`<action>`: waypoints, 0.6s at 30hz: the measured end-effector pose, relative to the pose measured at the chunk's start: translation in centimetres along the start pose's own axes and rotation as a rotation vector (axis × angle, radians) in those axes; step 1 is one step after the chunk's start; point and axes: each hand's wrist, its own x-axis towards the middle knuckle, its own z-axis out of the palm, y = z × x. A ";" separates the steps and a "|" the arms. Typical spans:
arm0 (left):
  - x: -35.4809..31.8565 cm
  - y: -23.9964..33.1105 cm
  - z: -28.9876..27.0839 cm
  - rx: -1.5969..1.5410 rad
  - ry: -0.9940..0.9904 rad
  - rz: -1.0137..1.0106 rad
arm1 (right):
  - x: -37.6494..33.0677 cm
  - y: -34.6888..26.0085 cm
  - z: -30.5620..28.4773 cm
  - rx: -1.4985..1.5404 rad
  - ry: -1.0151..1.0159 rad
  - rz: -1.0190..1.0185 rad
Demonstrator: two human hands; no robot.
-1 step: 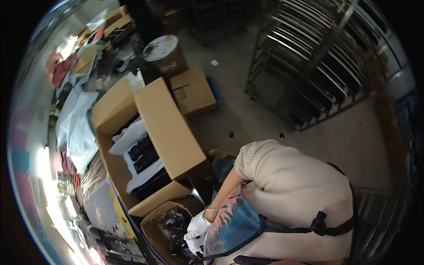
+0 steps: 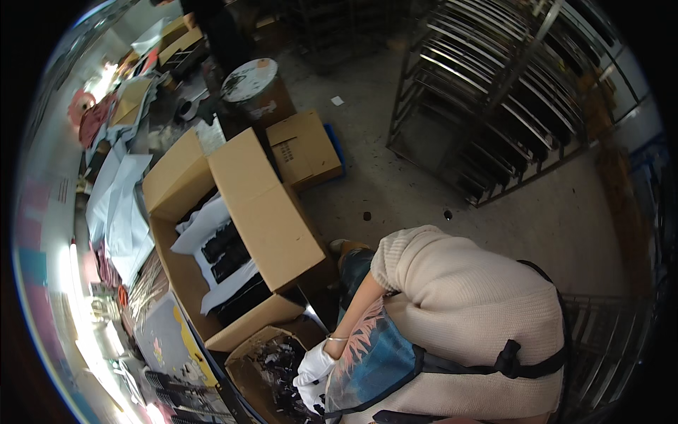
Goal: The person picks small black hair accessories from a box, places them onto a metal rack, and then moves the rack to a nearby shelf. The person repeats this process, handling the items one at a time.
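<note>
My right arm, in a rolled knitted sleeve, reaches down to the left. On my right hand (image 2: 316,371) is a white glove; its fingers are curled over the near side of a small cardboard box (image 2: 244,385) that holds black scraps (image 2: 284,371). A small black piece shows by the fingertips, but what they grip is hidden. My left hand does not show apart from the right. Just beyond the scrap box stands a large cardboard box (image 2: 279,230) with its flaps up. White paper (image 2: 244,277) and dark wrapped pieces (image 2: 227,251) lie inside it.
A cluttered bench (image 2: 159,332) runs along the left under bright lamps. Behind the large box are a closed carton (image 2: 305,150) and a drum (image 2: 248,79). A metal tray rack (image 2: 487,106) stands far right. Another person (image 2: 212,25) in dark clothes is at the far left.
The view has shifted slightly, moving most things a little to the left. The other person's hand shows more at the far left. My right hand stays at the scrap box.
</note>
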 end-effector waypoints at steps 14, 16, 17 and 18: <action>-1.1 -0.4 -3.4 0.128 0.102 -0.134 | 10.6 -2.6 6.5 0.035 0.262 -0.097; -2.0 -1.2 -4.6 0.112 0.156 -0.224 | 10.5 -4.0 6.8 -0.110 0.178 -0.161; -2.6 -1.8 -5.7 0.096 0.187 -0.290 | 10.2 -4.0 6.6 -0.245 0.094 -0.196; -3.8 -3.0 -6.9 0.083 0.250 -0.418 | 7.5 -7.0 5.8 -0.191 -0.002 -0.072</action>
